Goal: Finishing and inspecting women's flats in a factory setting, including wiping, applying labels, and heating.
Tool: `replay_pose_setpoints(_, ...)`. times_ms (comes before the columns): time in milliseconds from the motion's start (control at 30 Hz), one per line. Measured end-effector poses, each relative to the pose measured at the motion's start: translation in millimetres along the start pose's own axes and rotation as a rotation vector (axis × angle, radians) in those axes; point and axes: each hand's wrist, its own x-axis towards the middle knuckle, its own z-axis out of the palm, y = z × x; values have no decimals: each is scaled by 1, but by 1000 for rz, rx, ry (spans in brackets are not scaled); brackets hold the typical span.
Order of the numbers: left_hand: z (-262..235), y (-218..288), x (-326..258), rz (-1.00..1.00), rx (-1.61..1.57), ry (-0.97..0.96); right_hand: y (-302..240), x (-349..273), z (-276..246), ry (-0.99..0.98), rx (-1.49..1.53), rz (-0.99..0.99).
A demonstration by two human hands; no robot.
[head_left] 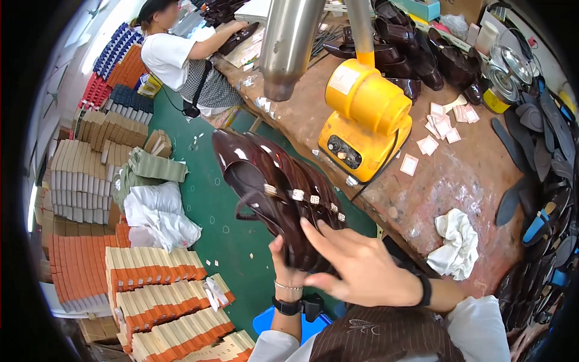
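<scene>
A row of glossy dark brown patent shoes [304, 172] with small square metallic buckles is held together in front of me, above the green floor. My left hand [286, 265] supports the row from below at the near end, thumb up along the side and the other fingers hidden beneath. Over the near right side of the shoes lies my right hand [362, 268], its fingers stretched out and touching them. A thin loose strap [244, 210] sticks out on the left of the nearest-left shoe.
A yellow machine with a metal nozzle [362, 133] stands on the brown workbench [452, 181], beside small paper cards [440, 123] and a white cloth [455, 244]. Insoles [531, 133] and more shoes [404, 45] lie there. Stacked boxes [163, 295] line the left; a co-worker [172, 66] stands at the far bench.
</scene>
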Motion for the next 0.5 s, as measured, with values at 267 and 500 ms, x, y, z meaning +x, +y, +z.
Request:
replay_pose_setpoints(267, -10, 9, 49, -225, -321, 15, 51, -81, -97, 402, 205, 527)
replay_pose_setpoints(500, 13, 15, 68, -220, -348, -113, 93, -151, -117, 742, 215, 791)
